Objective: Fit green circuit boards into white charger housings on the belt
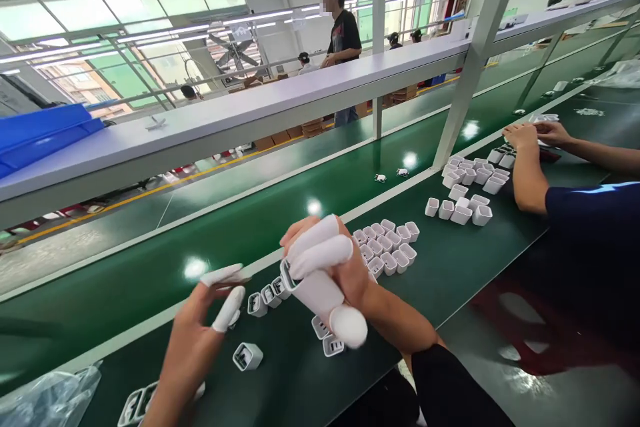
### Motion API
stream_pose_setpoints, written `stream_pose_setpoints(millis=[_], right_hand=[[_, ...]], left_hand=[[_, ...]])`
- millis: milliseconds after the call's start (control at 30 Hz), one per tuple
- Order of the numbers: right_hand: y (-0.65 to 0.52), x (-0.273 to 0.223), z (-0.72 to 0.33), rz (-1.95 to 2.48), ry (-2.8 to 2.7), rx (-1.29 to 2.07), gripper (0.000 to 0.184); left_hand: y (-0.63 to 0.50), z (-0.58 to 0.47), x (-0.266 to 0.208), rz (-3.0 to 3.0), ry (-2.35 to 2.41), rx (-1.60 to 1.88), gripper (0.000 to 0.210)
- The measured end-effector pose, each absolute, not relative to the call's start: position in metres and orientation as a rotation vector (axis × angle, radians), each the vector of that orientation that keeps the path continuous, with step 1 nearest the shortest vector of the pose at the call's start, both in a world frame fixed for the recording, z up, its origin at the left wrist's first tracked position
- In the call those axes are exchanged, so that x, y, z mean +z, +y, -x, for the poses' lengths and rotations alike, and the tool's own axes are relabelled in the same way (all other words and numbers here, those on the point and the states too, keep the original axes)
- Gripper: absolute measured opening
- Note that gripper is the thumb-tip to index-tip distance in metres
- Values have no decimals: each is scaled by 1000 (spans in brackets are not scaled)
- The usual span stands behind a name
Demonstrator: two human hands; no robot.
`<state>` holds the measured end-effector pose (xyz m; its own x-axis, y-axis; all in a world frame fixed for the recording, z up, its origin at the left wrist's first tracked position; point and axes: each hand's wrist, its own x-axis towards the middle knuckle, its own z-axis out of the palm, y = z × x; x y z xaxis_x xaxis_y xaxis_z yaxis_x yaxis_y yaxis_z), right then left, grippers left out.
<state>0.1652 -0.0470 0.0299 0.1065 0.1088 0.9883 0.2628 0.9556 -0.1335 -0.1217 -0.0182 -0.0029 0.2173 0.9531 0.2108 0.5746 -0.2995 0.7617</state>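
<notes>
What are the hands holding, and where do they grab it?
The right hand pinches a small white shell at one end. The left hand seems to hold nothing.

White charger shell [289, 275] in right hand [340, 273], left hand [200, 333] beside loose shells [385, 247].

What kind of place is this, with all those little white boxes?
Probably a factory assembly line. A long green conveyor belt runs past workers, white plastic charger shells lie in piles, and the right hand wears finger cots.

Bright daylight, belt glare, warped edges
</notes>
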Motion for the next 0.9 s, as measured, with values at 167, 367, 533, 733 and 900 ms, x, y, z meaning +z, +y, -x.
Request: stream_pose_setpoints(millis=[167, 367, 533, 733, 900], right_hand=[[-69, 39, -151, 550, -1612, -184, 42], [-69, 57, -144, 438, -1670, -154, 23], [-52, 48, -144, 522, -1631, 37, 47], [-49, 45, -151, 567, -1701, 72, 67], [-43, 44, -144, 560, -1755, 5, 69]], left_hand=[[-89, 25, 21, -1746, 425, 1266, 54], [-68, 14, 19, -1631, 335, 1556, 40], [-30, 42, 11, -1786, 374, 1806, 64], [-6, 65, 12, -2069, 385, 1844, 74], [-4, 69, 16, -2015, 400, 1779, 67]])
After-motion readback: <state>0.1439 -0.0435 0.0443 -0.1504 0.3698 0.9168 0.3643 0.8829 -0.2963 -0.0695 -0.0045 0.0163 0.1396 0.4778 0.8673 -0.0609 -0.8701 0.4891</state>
